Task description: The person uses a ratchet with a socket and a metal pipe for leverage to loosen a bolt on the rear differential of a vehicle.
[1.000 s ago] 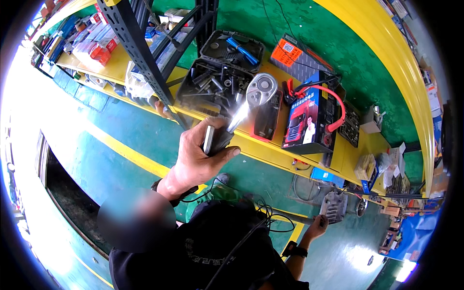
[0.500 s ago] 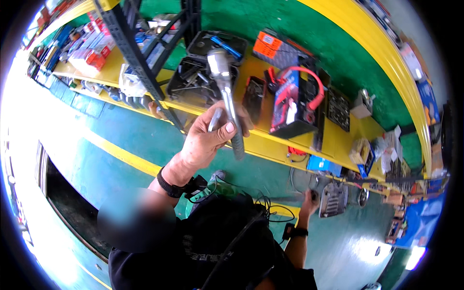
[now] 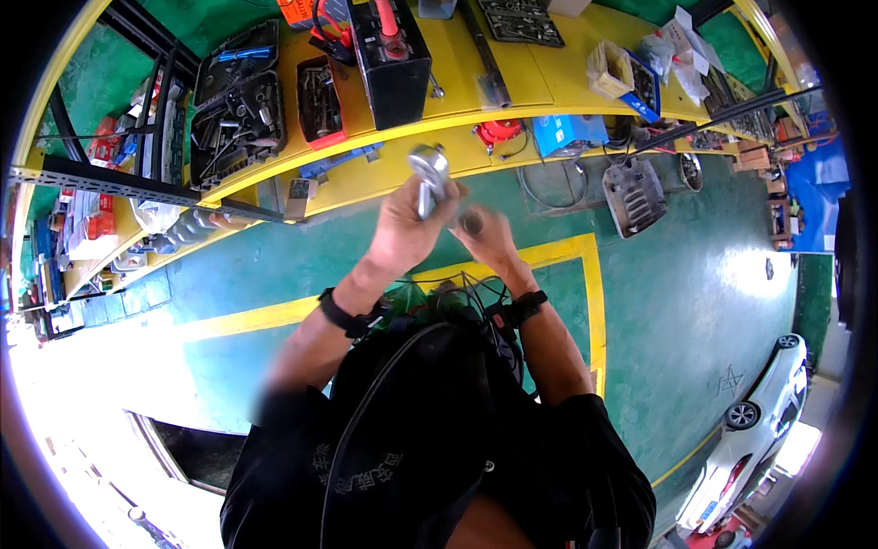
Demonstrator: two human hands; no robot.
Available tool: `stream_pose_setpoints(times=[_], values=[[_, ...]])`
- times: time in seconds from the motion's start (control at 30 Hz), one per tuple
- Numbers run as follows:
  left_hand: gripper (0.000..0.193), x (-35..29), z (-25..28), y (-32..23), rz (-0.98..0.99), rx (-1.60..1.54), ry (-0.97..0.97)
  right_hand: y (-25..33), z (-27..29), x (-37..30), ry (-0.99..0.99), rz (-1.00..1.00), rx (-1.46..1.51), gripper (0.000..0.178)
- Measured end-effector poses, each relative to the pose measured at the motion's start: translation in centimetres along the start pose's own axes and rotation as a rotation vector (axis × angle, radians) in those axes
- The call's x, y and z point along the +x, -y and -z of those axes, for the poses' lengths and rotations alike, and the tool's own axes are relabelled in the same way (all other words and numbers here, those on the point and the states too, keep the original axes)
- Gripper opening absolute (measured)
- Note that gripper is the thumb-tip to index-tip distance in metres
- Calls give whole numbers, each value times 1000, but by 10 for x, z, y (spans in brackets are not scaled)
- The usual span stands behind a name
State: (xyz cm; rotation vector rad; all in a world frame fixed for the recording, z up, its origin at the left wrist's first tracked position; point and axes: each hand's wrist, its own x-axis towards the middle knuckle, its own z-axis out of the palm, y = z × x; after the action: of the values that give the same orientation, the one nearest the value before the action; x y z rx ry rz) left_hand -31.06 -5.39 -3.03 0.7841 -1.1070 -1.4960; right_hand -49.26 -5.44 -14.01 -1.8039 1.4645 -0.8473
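Observation:
My left hand (image 3: 404, 229) is closed around a shiny metal ratchet wrench (image 3: 430, 165), its round head pointing up and away from me. A second slim metal piece (image 3: 424, 199) shows between the same fingers; its kind is unclear. Right beside it, my right hand (image 3: 491, 242) is closed around a dark cylinder with a round end (image 3: 472, 222), which looks like a socket. Both hands are held close together in front of my body, above the floor and short of the shelf. Motion blur hides the finger detail.
A yellow shelf (image 3: 521, 78) runs across the far side, bearing an open black tool case (image 3: 240, 110), a red tray of metal parts (image 3: 320, 101) and a black battery-like box (image 3: 398, 82). A metal pan (image 3: 633, 197) lies on the floor. A white car (image 3: 745, 448) stands at right.
The view has turned to the right. My right hand has come up from the lower right to beside my left hand, and the ratchet wrench now sits lower, nearer my body.

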Motion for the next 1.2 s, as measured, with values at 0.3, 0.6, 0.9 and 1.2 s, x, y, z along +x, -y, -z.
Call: stream_pose_setpoints(times=[0.3,0.6,0.9,1.2], values=[[23,-2,-41,43,54,248,-91,4,20,-27,-22,-22,146,26],[22,3,-73,19,62,-51,11,2,21,-34,2,-72,215,33],[35,-12,-48,27,141,226,50,-2,10,-37,79,-102,128,29],[26,-28,-62,36,-16,464,-224,-17,-5,-31,-196,162,486,31]])
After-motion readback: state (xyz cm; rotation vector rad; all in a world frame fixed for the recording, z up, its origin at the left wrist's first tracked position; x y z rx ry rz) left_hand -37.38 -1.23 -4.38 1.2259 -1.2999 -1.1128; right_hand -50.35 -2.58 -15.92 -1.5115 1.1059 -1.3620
